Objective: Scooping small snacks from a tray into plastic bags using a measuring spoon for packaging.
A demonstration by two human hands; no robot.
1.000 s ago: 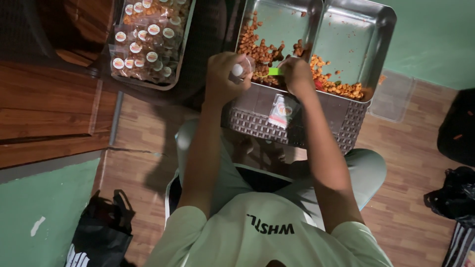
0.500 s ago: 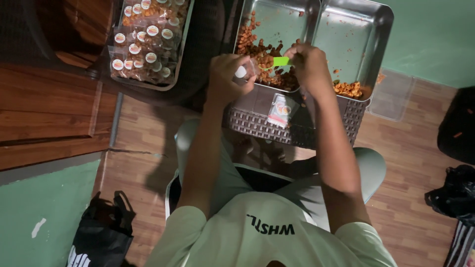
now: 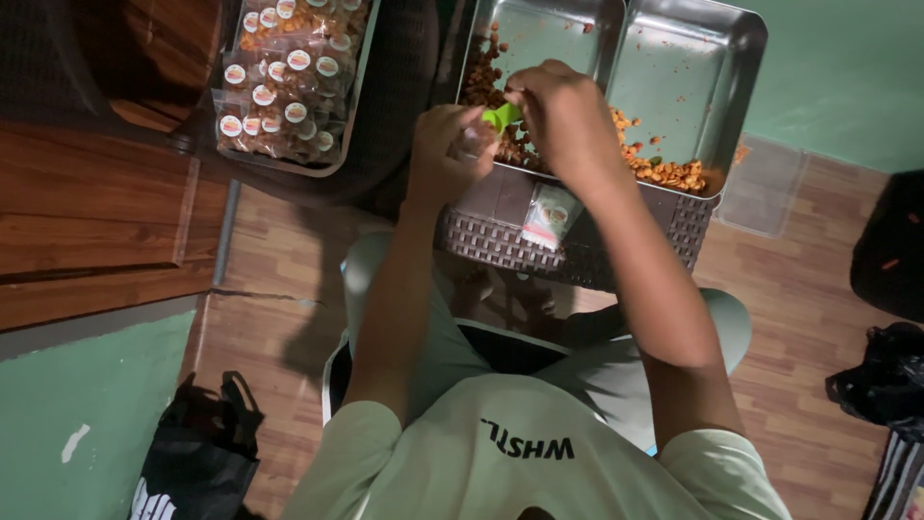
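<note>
Fingers (image 3: 539, 96) of our right hand (image 3: 568, 120) pinch the handle of a small green scoop (image 3: 500, 117), and that scoop now sits hard against the mouth of the little clear pouch (image 3: 474, 138) that our left hand (image 3: 445, 149) grips closed-fisted around its neck. Half a second ago the scoop was held level and a little apart from the pouch; a second ago our right hand was down in the snack mix, further right. So we have carried a load across and tipped it toward the bag, which reads to us as the pouring moment of one filling. Whether the mix is actually dropping in we cannot tell, since our right hand covers the opening.

Both hands hover over the near edge of the left steel tray (image 3: 539, 39), where reddish-brown nuts (image 3: 481, 82) lie heaped. Beside it, the right steel tray (image 3: 712, 58) holds a thinner orange scatter (image 3: 674, 173) along its near side. Both trays rest on a dark woven basket (image 3: 500, 241), with a small stack of empty labelled pouches (image 3: 549, 214) lying on its front edge. Off to the left, a tray of filled, sealed packets (image 3: 284, 82) sits apart.
</note>
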